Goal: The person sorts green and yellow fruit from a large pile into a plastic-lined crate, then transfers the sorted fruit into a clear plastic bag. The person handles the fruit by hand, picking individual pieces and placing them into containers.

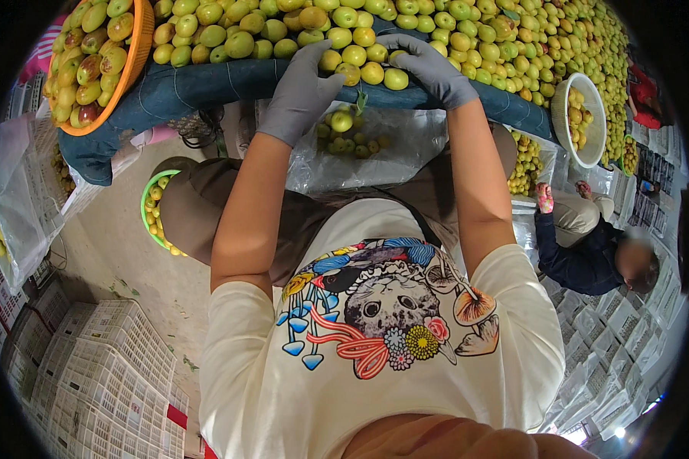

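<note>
Green-yellow jujube-like fruits point(354, 55) lie in a broad heap along the top, over a padded dark blue cloth edge point(224, 83). My left hand point(307, 92), in a grey glove, rests at the left side of a small group of fruits near the edge, fingers apart. My right hand point(433, 69), gloved alike, curves around the right side of that group; its fingertips touch or cover a fruit, and whether it grips one I cannot tell. Below the edge, a clear plastic liner point(373, 169) between my knees holds several fruits, one of them beside a green leaf.
An orange basket point(143, 57) of fruit stands at the upper left, a white basket point(600, 120) at the right. A green-rimmed basket point(143, 201) sits by my left leg. White crates point(115, 367) are stacked lower left. A co-worker point(585, 252) sits at the right.
</note>
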{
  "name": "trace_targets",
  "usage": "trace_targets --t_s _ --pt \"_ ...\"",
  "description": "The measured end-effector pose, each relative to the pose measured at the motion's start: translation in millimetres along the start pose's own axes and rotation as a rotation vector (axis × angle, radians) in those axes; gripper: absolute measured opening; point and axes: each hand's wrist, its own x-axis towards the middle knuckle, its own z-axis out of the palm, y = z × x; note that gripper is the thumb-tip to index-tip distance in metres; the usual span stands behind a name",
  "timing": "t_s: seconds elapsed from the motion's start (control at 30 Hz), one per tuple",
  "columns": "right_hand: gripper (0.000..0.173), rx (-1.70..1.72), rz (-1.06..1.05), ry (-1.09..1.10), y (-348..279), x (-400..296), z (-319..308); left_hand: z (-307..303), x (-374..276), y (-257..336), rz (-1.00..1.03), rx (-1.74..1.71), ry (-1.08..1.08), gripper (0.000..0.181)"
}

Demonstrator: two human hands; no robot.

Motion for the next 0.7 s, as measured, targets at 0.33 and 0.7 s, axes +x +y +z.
trace_targets --t_s 0.33,0.7 --pt "0.047 0.154 -0.004 0.009 -3 -17 16 -3 0 2 0.027 0.035 -0.042 0.053" --pt "0.041 -0.138 -0.035 -0.075 -9 -6 24 -8 1 21 -0.241 -0.174 -0.24 0.047"
